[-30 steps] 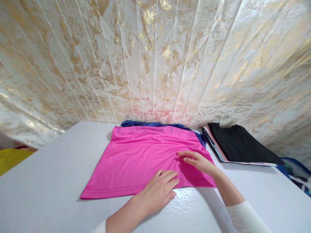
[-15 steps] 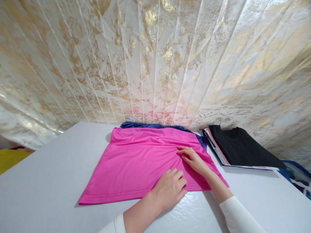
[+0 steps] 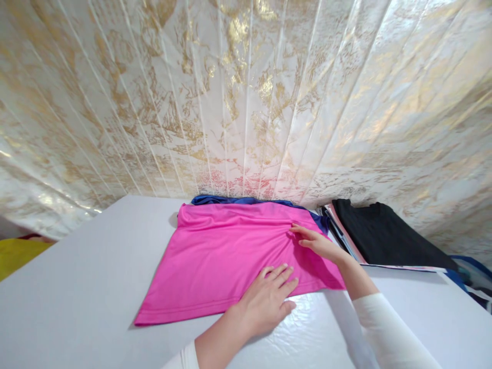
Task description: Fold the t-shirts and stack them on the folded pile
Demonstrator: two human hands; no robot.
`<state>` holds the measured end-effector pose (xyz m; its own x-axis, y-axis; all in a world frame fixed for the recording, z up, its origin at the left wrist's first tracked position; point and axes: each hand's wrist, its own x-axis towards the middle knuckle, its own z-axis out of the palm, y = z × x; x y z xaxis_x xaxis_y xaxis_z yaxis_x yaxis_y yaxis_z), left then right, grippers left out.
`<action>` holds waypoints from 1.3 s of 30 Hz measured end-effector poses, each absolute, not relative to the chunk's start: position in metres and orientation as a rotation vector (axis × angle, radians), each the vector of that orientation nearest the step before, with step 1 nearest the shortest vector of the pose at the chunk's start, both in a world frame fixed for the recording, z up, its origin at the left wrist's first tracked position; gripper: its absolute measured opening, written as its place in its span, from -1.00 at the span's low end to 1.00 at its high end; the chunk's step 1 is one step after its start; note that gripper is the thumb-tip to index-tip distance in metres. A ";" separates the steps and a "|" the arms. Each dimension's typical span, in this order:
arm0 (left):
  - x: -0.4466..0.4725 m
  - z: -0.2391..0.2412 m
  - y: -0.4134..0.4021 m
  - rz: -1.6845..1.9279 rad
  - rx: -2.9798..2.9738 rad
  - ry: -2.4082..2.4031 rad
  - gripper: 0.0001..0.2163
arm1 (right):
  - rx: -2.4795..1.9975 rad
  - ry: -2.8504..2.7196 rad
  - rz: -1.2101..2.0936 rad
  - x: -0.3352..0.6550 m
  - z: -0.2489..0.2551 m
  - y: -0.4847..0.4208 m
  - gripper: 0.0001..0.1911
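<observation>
A bright pink garment (image 3: 207, 261) with a stitched hem lies spread on the white table, creased toward its right side. My left hand (image 3: 269, 300) rests on its near edge, fingers spread flat on the cloth and thumb over the table. Further back, my right hand (image 3: 315, 242) touches the garment's right part with fingers stretched out and apart. Wrinkles fan out in the fabric from those fingertips. Dark blue cloth (image 3: 230, 200) shows along the far edge and at the far right corner of the pink one.
To the right is a stack of folded clothes with a black shirt (image 3: 388, 233) on top. A blue-edged item (image 3: 467, 277) sits beyond it, partly cut off. Something yellow (image 3: 21, 255) appears at the left edge. A gold-patterned curtain (image 3: 246, 102) hangs behind the white table (image 3: 77, 287).
My right hand has moved right and slightly away, and the garment's near right corner has drawn inward. My left fingers have spread flatter. The garment's near left corner has shifted slightly right.
</observation>
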<state>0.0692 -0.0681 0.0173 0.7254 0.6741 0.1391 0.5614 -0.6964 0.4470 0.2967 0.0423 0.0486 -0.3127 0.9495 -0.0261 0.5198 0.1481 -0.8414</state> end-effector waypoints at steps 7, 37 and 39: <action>0.062 0.020 -0.069 0.344 2.524 0.905 -0.50 | -1.171 -1.997 1.703 0.311 0.063 0.021 -0.60; 0.080 0.026 -0.110 0.300 2.496 0.828 -0.36 | -1.235 -1.881 1.882 0.313 0.061 -0.019 -0.53; 0.085 0.017 -0.110 0.297 2.505 0.866 -0.34 | -1.253 -1.781 1.755 0.308 0.056 -0.001 -0.50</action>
<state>0.0846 -0.1105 0.0172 0.7774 0.6271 0.0492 0.5252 -0.6902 0.4977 0.3077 -0.0009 0.0562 -0.5519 0.7656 -0.3306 0.3418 -0.1539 -0.9271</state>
